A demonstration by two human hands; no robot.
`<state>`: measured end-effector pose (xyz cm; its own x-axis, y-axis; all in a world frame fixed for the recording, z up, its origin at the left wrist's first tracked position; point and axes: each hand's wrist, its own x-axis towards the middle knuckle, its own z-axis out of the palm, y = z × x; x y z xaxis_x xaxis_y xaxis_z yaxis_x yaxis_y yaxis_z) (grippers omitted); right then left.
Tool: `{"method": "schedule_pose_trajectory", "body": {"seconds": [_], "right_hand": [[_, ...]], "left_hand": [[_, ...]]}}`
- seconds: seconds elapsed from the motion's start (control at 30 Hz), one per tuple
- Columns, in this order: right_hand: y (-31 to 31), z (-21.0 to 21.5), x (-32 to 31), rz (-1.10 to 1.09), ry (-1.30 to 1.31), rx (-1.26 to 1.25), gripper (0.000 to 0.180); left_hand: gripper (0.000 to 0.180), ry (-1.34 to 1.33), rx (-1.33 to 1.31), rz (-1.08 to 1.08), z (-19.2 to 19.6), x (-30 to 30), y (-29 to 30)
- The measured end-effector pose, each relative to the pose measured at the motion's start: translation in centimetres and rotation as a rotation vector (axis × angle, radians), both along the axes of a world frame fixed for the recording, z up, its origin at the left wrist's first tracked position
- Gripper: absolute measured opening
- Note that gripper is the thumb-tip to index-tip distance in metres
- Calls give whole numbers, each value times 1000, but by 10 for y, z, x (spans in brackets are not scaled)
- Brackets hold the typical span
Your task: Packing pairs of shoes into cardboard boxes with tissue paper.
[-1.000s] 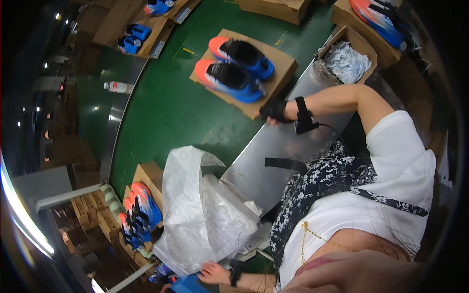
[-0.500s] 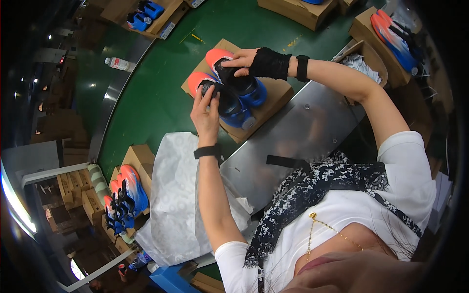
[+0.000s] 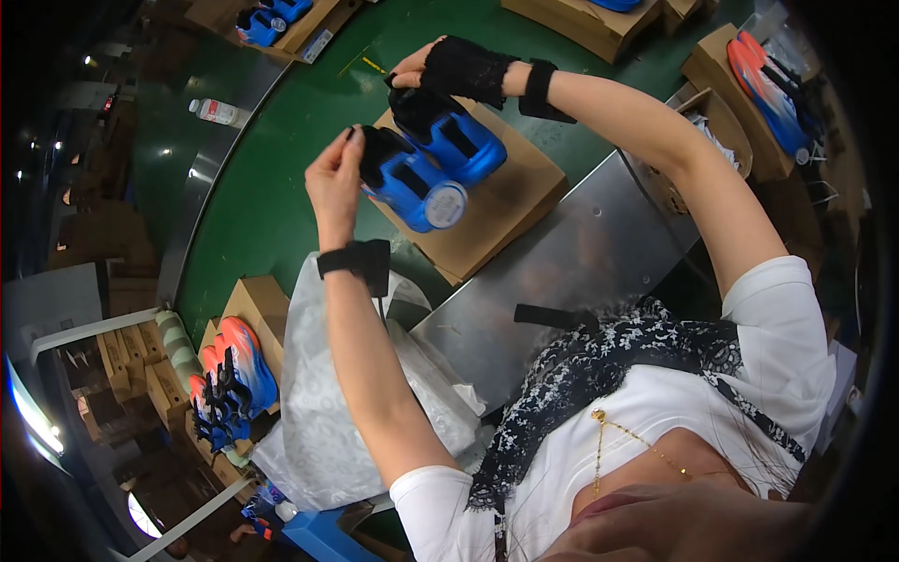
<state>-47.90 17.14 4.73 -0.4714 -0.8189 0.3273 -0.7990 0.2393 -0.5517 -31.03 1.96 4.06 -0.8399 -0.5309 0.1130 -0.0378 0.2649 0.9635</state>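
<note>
A pair of blue sneakers with black linings is at the cardboard box in front of me, heels toward me. My left hand (image 3: 335,178) pinches the black upper edge of the left sneaker (image 3: 412,183), fingertips pressed together. Beyond it, my right hand (image 3: 449,71), in a black lace fingerless glove, grips the black upper part of the right sneaker (image 3: 461,142). Both shoes are tilted with their toes hidden; a round pale sticker shows at the left one's heel. Below them lies the brown cardboard box (image 3: 506,201); whether they touch it I cannot tell.
Green table (image 3: 281,150) with a metal plate (image 3: 562,253) along my side. White plastic sheeting (image 3: 328,393) lies by my left forearm. More sneakers (image 3: 245,361) sit at the left, others (image 3: 768,94) at the far right beside an open carton (image 3: 726,122). A bottle (image 3: 217,112) lies beyond the table's edge.
Both hands have moved up and to the left, from resting on the shoes to pinching their upper parts. The sneakers have tipped; their orange toes no longer show.
</note>
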Motion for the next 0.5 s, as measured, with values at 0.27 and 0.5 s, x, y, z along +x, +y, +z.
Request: {"method": "schedule_pose_trajectory", "body": {"seconds": [0.27, 0.5], "right_hand": [[60, -1, 80, 23, 331, 96, 56], [38, -23, 85, 52, 192, 308, 54]], "left_hand": [[46, -362, -37, 246, -135, 98, 53], [43, -159, 94, 168, -153, 83, 86]]}}
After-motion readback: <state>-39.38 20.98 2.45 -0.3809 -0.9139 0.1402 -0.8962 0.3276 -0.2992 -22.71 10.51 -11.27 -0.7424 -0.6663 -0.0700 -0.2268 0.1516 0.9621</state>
